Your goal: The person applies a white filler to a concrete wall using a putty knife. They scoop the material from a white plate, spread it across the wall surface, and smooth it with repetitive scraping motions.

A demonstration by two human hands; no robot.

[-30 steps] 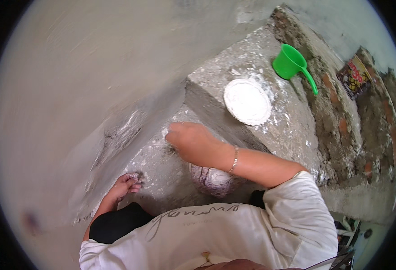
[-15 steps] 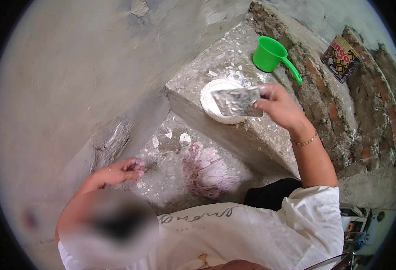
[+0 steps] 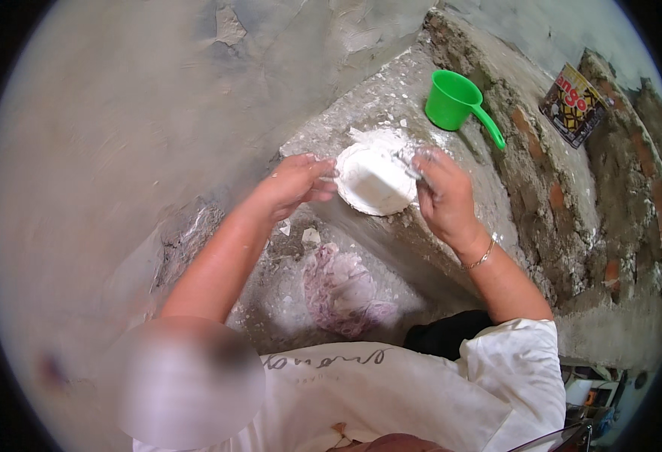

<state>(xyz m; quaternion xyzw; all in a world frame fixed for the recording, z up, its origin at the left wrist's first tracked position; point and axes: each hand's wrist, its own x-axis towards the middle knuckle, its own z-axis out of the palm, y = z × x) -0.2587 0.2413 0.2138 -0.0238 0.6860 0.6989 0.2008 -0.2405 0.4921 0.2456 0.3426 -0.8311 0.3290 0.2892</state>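
A round white tub point(image 3: 344, 197) of white plaster-like material sits on the concrete step. My left hand point(image 3: 298, 183) is beside its left rim, fingers stretched and slightly apart; whether the fingertips touch the rim I cannot tell. At the right side of the tub, my right hand point(image 3: 444, 192) is closed on a flat grey scraper point(image 3: 408, 161), now turned nearly edge-on and partly hidden by the fingers. Part of its blade lies over the tub's upper right edge. A crumpled purple-and-white cloth or net bundle point(image 3: 342, 294) rests on the lower step, below the tub.
A green plastic dipper point(image 3: 451, 99) stands beyond the tub, its handle toward the right. Rough brick-and-cement steps point(image 3: 549, 196) rise on the right, with a dark printed packet point(image 3: 574, 105) on them. A grey plastered wall point(image 3: 143, 113) fills the left. White flakes litter the concrete.
My left hand has risen from the lower step to the tub's left rim. My right hand has moved slightly down and left, and the scraper has turned from broadside to nearly edge-on.
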